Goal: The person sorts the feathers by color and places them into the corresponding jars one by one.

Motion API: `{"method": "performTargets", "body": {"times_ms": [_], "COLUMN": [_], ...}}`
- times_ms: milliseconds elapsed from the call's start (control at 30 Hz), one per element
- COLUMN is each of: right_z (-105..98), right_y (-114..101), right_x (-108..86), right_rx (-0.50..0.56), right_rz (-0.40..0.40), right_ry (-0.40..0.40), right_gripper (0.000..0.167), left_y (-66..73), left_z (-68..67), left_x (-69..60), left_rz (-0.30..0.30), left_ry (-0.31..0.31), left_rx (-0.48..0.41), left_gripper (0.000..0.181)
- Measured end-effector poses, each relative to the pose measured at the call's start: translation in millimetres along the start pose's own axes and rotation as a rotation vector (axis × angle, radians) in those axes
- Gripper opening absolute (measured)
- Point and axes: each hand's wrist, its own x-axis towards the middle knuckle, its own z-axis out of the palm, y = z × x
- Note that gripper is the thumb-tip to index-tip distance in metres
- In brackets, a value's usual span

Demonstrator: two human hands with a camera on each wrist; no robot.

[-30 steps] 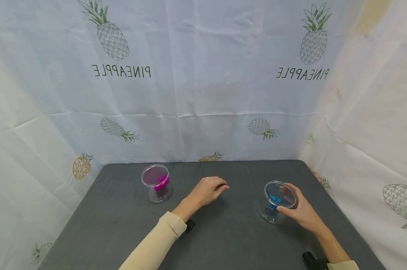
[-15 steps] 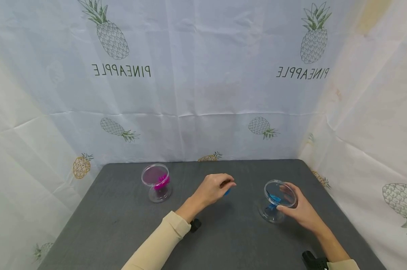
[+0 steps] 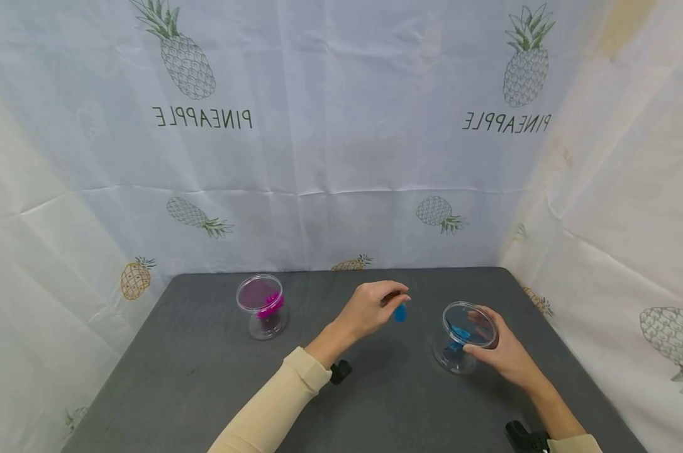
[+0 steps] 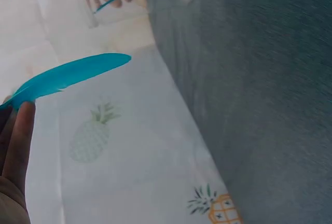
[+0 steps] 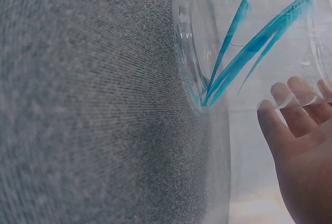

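Note:
My left hand (image 3: 370, 309) is above the middle of the table and pinches a blue feather (image 3: 400, 313) by its quill end; in the left wrist view the feather (image 4: 78, 76) points out from the fingertips. To the right, my right hand (image 3: 505, 352) grips the upper side of a clear jar (image 3: 444, 360), its thumb at the near side of the rim. Several blue feathers (image 5: 251, 53) lean inside this jar, seen through its wall in the right wrist view. The pinched feather is apart from the jar, to its left.
A second clear jar (image 3: 258, 330) with something bright pink (image 3: 272, 306) in it, fine detail unclear, stands at the left back of the dark grey table (image 3: 194, 377). White pineapple-print cloth (image 3: 341, 145) hangs behind and at both sides.
My left hand has moved right and slightly up towards the right-hand jar, and the blue feather in its fingers has come into sight. My right hand and both jars have stayed put.

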Motion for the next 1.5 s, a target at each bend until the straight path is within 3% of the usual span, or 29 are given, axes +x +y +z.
{"method": "performTargets", "body": {"times_ms": [233,567,833,1300,1500], "right_z": [0.5,1.5,1.3,2.0,1.6], "right_y": [1.0,-2.9,-1.5,-1.9,-0.8], "right_x": [1.0,-1.4,-1.1,-1.3,0.0], "right_rx": [-0.010,-0.017,-0.032,-0.050,-0.041], "right_rz": [-0.009,0.007,0.011,0.046,0.077], "right_ry": [-0.003,0.017,0.014,0.017,0.015], "right_gripper": [0.085,0.085,0.086,0.085,0.085], "left_y": [9.8,23.3,24.3,21.9,19.2], "left_z": [3.8,18.0,29.8,52.0,64.1], "left_x": [14.4,30.3,39.1,45.3,44.0], "left_rz": [0.040,0.047,0.057,-0.067,-0.148], "left_ry": [0.048,0.089,0.132,0.222,0.213], "left_rx": [-0.037,-0.109,-0.160,-0.325,-0.360], "left_gripper": [0.019,0.018,0.016,0.015,0.017]}}
